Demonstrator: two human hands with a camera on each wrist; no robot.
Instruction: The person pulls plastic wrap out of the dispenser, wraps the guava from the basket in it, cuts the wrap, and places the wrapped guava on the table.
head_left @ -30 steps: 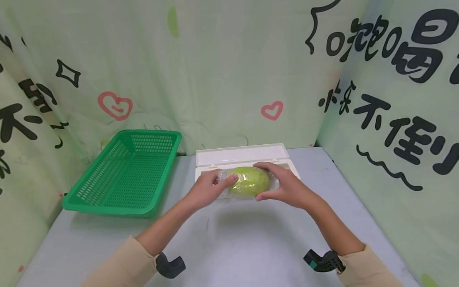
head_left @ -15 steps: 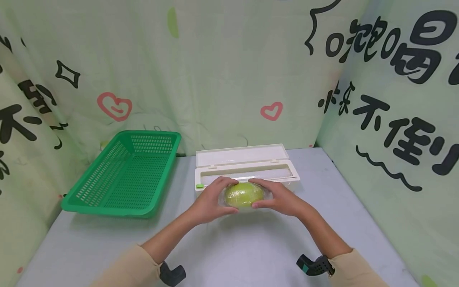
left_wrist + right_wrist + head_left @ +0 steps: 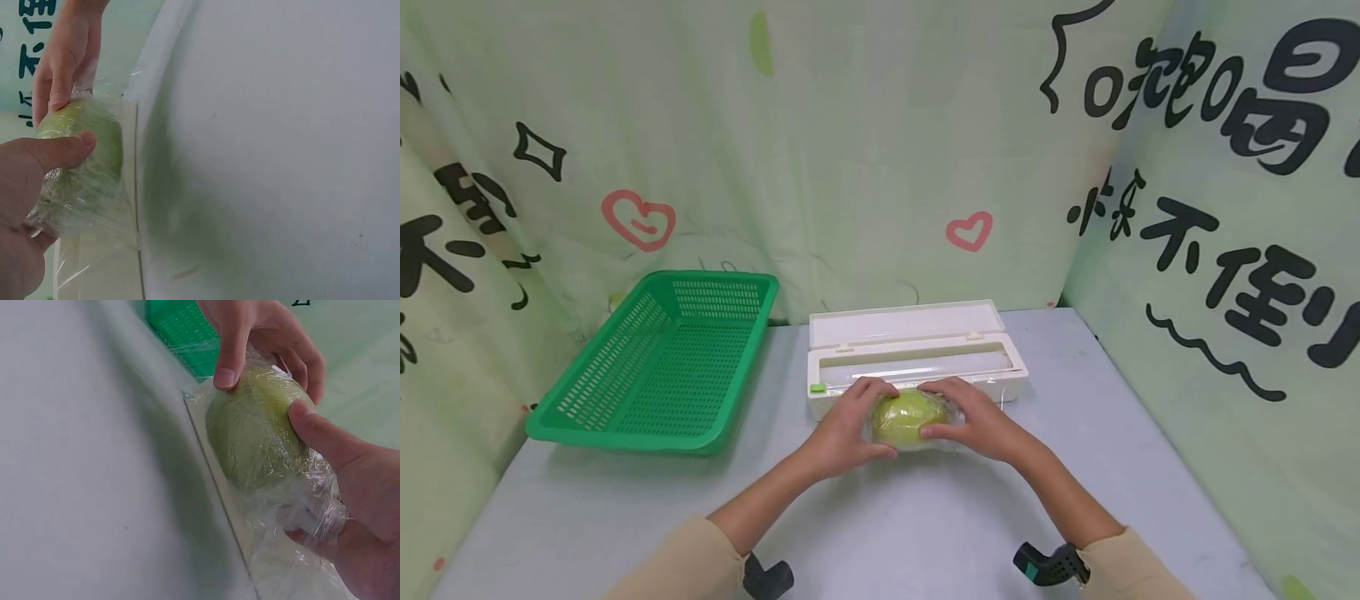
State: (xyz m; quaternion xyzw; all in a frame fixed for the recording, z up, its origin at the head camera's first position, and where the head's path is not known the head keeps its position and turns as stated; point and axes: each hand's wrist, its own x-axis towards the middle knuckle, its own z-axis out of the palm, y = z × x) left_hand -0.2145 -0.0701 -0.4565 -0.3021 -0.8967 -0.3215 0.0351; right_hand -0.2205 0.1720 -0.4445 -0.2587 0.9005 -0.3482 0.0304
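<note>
In the head view a yellow-green oval fruit is wrapped in clear cling film and held in front of a white cling film dispenser. My left hand grips its left end, and my right hand grips the right end. Both wrist views show thumbs pressed on the wrapped fruit. Loose, crinkled film spreads around the fruit's ends. The dispenser's lid is raised, the roll shows inside, and a green slider sits at its left edge.
A green plastic basket with slotted walls stands to the left on the white table. Behind it hangs a pale green printed curtain, which also runs along both sides.
Both hands have brought the wrapped fruit down and nearer, off the dispenser, so its roll now shows. The fruit has been turned and its grip shifted. The basket and dispenser stay put.
</note>
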